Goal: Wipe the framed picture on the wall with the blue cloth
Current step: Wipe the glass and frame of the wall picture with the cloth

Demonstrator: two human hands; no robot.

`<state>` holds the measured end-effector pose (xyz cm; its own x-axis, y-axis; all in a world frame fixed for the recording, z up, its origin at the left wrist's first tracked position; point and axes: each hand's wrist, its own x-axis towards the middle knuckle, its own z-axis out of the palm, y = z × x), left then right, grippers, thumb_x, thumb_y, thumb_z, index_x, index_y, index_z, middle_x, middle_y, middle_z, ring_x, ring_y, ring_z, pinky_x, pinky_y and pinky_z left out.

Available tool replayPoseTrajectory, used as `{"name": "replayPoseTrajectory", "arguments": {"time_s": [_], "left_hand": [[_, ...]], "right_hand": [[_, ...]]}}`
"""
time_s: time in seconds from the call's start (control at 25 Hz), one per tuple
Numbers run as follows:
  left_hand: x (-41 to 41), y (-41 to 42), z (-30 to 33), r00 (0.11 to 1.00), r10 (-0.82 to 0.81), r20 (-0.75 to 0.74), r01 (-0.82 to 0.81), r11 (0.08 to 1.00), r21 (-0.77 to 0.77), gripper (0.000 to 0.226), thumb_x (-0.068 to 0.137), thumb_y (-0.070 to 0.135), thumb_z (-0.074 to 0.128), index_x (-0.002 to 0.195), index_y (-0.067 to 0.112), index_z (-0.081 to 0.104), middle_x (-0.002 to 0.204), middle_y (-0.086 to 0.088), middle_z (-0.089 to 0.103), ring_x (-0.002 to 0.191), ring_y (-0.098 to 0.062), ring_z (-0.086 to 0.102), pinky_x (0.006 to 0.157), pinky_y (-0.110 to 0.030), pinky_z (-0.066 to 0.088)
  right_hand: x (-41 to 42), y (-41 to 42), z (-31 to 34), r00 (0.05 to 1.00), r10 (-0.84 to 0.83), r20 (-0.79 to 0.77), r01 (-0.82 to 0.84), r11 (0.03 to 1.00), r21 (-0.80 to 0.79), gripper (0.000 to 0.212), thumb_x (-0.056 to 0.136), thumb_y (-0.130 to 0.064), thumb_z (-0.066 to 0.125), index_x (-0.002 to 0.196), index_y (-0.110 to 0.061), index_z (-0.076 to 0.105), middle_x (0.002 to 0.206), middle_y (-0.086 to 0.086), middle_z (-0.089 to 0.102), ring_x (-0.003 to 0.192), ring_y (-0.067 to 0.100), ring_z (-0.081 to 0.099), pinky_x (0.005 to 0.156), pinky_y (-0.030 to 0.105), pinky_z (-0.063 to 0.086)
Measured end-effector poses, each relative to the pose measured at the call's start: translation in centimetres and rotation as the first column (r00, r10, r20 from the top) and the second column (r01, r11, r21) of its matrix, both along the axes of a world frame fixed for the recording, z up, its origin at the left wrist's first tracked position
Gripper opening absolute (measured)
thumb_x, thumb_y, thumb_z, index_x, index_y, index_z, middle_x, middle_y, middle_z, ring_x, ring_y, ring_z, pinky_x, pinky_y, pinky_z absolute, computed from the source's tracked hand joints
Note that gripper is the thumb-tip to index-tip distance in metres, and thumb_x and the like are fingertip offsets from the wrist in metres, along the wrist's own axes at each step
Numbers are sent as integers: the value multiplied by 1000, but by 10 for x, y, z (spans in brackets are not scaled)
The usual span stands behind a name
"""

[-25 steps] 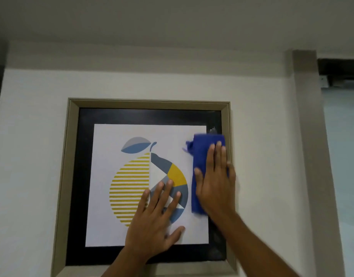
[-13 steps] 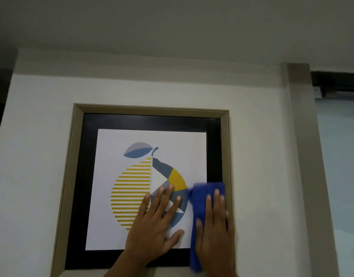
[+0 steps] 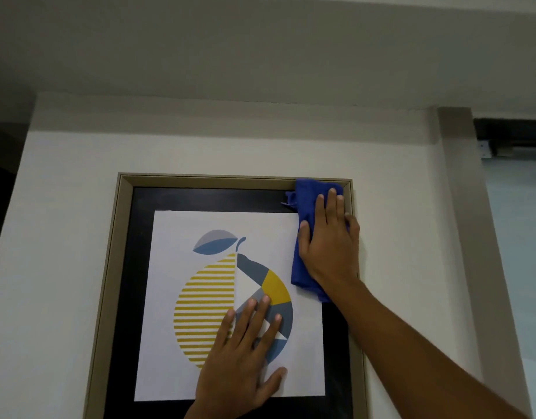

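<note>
A framed picture (image 3: 121, 267) hangs on the white wall: beige frame, black mat, a print of a striped yellow and blue fruit. My right hand (image 3: 328, 246) presses the folded blue cloth (image 3: 306, 195) flat against the glass at the frame's top right corner. The cloth's upper edge overlaps the frame's top rail and its lower end hangs down past my palm. My left hand (image 3: 242, 364) lies flat with spread fingers on the lower middle of the print, holding nothing.
The ceiling (image 3: 260, 49) is close above the frame. A beige vertical trim (image 3: 466, 237) runs down the wall to the right, with a pale glass panel (image 3: 520, 267) and a dark track (image 3: 511, 131) beyond it.
My right hand slid the cloth down the right side of the picture, then back up to the top right corner. My left hand stayed in place on the print.
</note>
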<state>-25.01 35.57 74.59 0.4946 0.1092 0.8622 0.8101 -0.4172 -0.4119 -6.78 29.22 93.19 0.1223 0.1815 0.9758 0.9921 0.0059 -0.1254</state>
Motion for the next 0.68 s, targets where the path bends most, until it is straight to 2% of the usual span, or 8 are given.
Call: {"name": "replayPoseTrajectory", "arguments": {"time_s": [0.12, 0.24, 0.32, 0.44, 0.52, 0.6, 0.68], "left_hand": [[1, 4, -1, 1000, 1, -14, -1, 1000, 15, 86, 91, 71, 42, 158, 19, 31, 168, -12, 21, 155, -32, 17, 123, -51, 11], [1, 5, -2, 1000, 5, -15, -5, 1000, 17, 87, 90, 71, 43, 159, 19, 28, 168, -12, 20, 156, -32, 14, 123, -52, 12], [0, 2, -1, 1000, -1, -9, 1, 1000, -5, 85, 92, 70, 42, 159, 20, 29, 168, -12, 21, 156, -31, 14, 125, -51, 9], [-1, 1, 0, 1000, 3, -18, -3, 1000, -13, 81, 93, 68, 41, 157, 19, 33, 169, -12, 20, 156, -32, 15, 126, -51, 6], [0, -1, 0, 1000, -13, -8, 12, 1000, -26, 80, 93, 67, 41, 157, 19, 33, 169, -13, 20, 156, -32, 16, 126, -51, 7], [-1, -1, 1, 1000, -19, -7, 19, 1000, -22, 81, 93, 67, 41, 158, 18, 31, 168, -13, 20, 155, -32, 17, 125, -52, 10], [-1, -1, -1, 1000, -29, -9, 28, 999, -32, 83, 93, 67, 39, 159, 19, 26, 168, -13, 20, 155, -33, 17, 123, -53, 13]], "right_hand": [[-2, 4, -23, 1000, 9, -19, -8, 997, 73, 63, 97, -39, 34, 153, -12, 21, 162, 9, 16, 148, 24, 14, 115, 40, 19], [0, 4, -94, 996, 73, -42, -71, 996, 59, 65, 96, -41, 34, 152, -11, 21, 161, 8, 19, 147, 25, 18, 114, 40, 23], [-2, 1, -160, 997, 56, -48, -56, 998, 7, 67, 97, -44, 27, 152, -8, 19, 162, 7, 15, 147, 25, 18, 113, 39, 25], [-3, -4, -237, 1000, -3, 21, 5, 997, -80, 66, 98, -44, 7, 153, -8, 3, 164, 3, -6, 149, 18, 1, 114, 35, 9], [8, -11, -235, 997, -13, 77, 23, 991, -132, 65, 99, -40, 5, 152, -4, 5, 163, 7, -6, 149, 19, -1, 116, 34, 4], [18, -15, -204, 981, -37, 188, 67, 985, -156, 64, 100, -38, 11, 148, 3, 23, 161, 14, 10, 147, 26, 16, 115, 37, 10], [24, -16, -150, 972, -56, 229, 89, 987, -137, 62, 101, -39, 18, 147, 1, 30, 158, 17, 21, 144, 32, 27, 114, 38, 18]]}}
